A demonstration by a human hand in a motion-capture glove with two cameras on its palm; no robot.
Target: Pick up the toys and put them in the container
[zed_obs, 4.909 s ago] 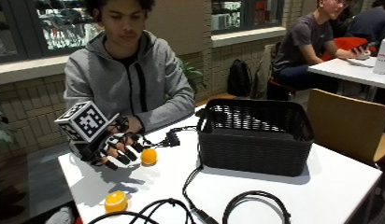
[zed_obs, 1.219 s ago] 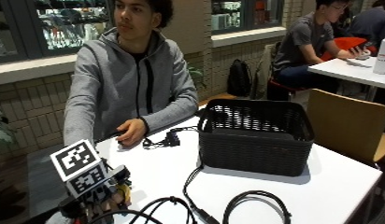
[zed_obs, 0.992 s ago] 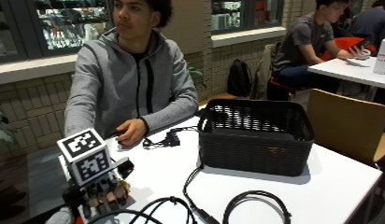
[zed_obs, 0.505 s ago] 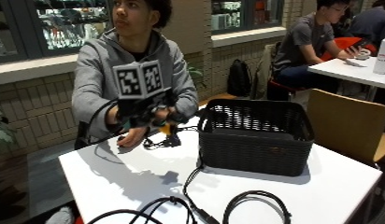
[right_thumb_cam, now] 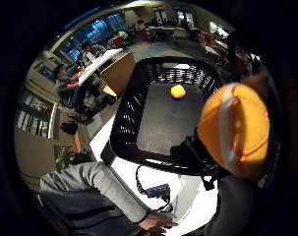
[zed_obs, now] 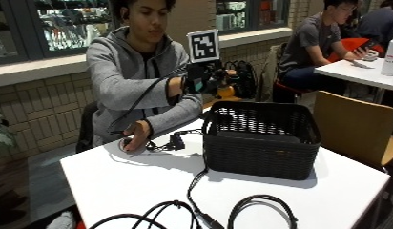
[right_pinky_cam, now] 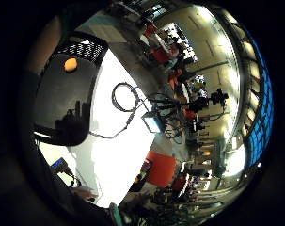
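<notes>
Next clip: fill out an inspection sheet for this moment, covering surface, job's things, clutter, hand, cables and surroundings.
Surface: white table, bare where it shows.
Job's things: black basket stands on the table; one small orange toy lies on its floor; a second orange toy sits close against the palm.
Clutter: nothing seen beyond the cables.
Hand: gloved right hand is raised above the basket's near rim, its fingers curled round the second toy; bare left hand rests on the table.
Cables: black cable loops lie on the table's front edge; another cable runs to the basket's side.
Surroundings: wooden chair behind the basket, brick wall, windows.
</notes>
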